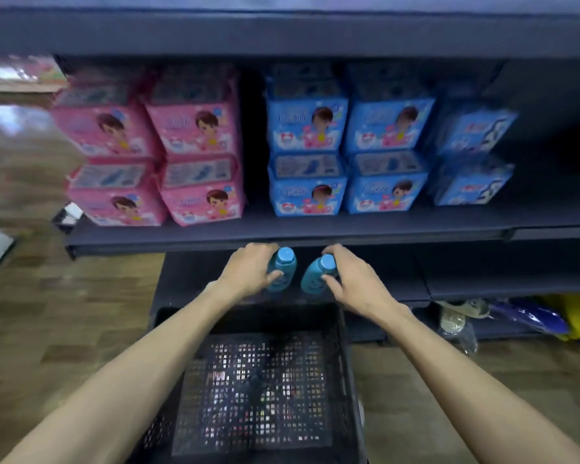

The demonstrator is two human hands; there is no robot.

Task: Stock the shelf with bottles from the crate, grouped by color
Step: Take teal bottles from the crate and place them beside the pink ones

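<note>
Crate (pixel 258 390) of black mesh sits nearest me on the floor. Just beyond it, I see my left hand (pixel 248 271) curled around one blue bottle (pixel 281 270) and my right hand (pixel 355 279) curled around another blue bottle (pixel 316 274), both at the lower shelf (pixel 188 279). Farther up, pink packs (pixel 154 145) stand left and blue packs (pixel 349 145) right.

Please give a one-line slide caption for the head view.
Left hand and right hand each hold a blue bottle above the black crate.
</note>
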